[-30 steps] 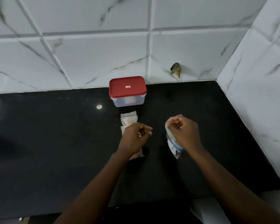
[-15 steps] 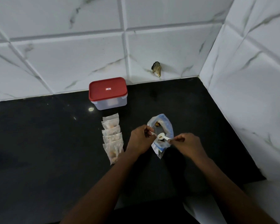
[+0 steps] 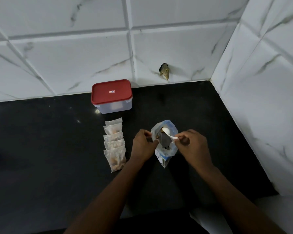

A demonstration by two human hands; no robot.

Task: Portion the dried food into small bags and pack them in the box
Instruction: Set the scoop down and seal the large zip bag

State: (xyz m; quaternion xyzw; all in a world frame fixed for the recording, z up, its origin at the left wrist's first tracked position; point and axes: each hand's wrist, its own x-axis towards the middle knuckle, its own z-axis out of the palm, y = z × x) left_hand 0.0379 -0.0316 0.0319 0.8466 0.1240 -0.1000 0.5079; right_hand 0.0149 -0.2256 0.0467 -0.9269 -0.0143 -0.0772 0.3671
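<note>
Beside the row of filled small bags [image 3: 114,142], the left hand [image 3: 143,146] now pinches the pouch [image 3: 165,154] rim open and the right hand [image 3: 192,146] pinches a spoon [image 3: 169,135] newly dipped inside; another portion seems due, the box [image 3: 112,96] still lidded.

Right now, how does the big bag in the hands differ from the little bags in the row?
The big bag is printed blue and white; the little bags are clear. The big bag gapes open, left hand pinching its rim, right hand holding a spoon in it; the little bags lie flat, overlapping, untouched. Both show brownish food.
</note>
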